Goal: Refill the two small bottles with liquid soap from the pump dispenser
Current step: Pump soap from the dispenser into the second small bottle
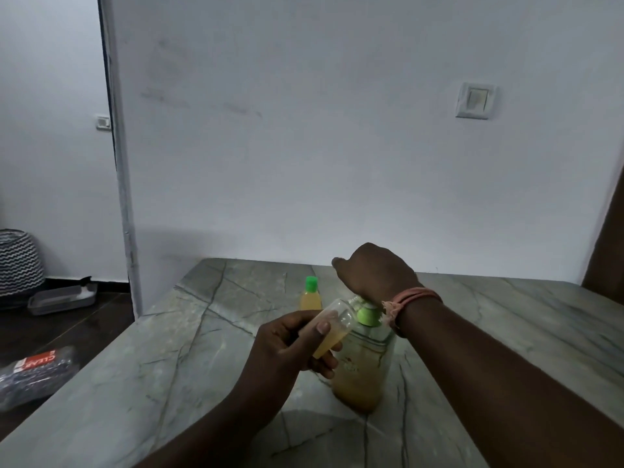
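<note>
Honestly looks about halfway: one small bottle (311, 297) stands capped and full behind, while the left hand (287, 349) grips the second bottle (332, 327), partly filled, tilted at the pump dispenser (363, 359) and the right hand (374, 271) presses down on it.

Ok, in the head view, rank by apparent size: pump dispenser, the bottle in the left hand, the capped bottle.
1. Pump dispenser, clearly largest.
2. Held bottle and capped bottle: unsure; the held one is nearer the camera.
</note>
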Action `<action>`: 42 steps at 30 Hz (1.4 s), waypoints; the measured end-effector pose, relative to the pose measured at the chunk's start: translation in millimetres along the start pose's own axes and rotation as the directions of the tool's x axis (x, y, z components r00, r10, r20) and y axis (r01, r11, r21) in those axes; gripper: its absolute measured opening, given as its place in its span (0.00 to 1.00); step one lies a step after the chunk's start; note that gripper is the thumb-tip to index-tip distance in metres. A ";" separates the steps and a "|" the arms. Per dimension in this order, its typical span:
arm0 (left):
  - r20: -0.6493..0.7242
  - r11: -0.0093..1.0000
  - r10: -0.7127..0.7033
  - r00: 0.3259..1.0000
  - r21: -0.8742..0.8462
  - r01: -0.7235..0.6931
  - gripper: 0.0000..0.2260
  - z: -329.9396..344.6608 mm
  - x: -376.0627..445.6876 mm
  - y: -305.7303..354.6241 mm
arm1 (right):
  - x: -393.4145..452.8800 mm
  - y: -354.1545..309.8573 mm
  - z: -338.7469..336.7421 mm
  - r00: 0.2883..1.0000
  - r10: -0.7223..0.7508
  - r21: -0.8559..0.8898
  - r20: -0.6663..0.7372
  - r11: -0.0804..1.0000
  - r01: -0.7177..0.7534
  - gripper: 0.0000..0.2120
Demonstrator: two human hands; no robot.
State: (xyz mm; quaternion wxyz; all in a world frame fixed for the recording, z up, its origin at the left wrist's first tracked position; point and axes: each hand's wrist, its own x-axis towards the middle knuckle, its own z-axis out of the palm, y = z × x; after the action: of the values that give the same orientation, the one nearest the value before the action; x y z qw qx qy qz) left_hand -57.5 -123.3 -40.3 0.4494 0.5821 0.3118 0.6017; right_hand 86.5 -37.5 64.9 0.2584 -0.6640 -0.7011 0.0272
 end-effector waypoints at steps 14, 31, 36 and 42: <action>-0.001 1.000 0.011 1.000 -0.019 -0.011 0.11 -0.9 -0.9 0.2 | 3.7 0.3 1.8 1.000 0.011 0.032 0.018 0.999 -0.012 0.16; -0.006 1.000 -0.002 1.000 -0.008 0.002 0.13 -1.4 -0.5 -0.6 | 3.3 1.2 0.1 0.996 0.052 0.037 0.074 0.998 -0.055 0.16; 0.001 1.000 -0.007 1.000 -0.016 0.008 0.13 -0.2 -2.1 2.1 | 7.1 -4.9 -5.2 0.983 0.029 -0.029 0.181 0.999 -0.024 0.14; 0.020 1.000 0.000 1.000 -0.015 0.000 0.14 -2.3 -0.1 -0.6 | 5.6 1.2 0.3 0.994 0.020 0.110 0.108 0.993 -0.032 0.16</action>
State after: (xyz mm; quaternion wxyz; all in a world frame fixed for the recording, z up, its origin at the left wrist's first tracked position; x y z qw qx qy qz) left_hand -59.7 -122.7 -41.2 0.4569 0.5846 0.3028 0.5982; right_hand 87.6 -31.9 66.0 0.2569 -0.6552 -0.7026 0.1051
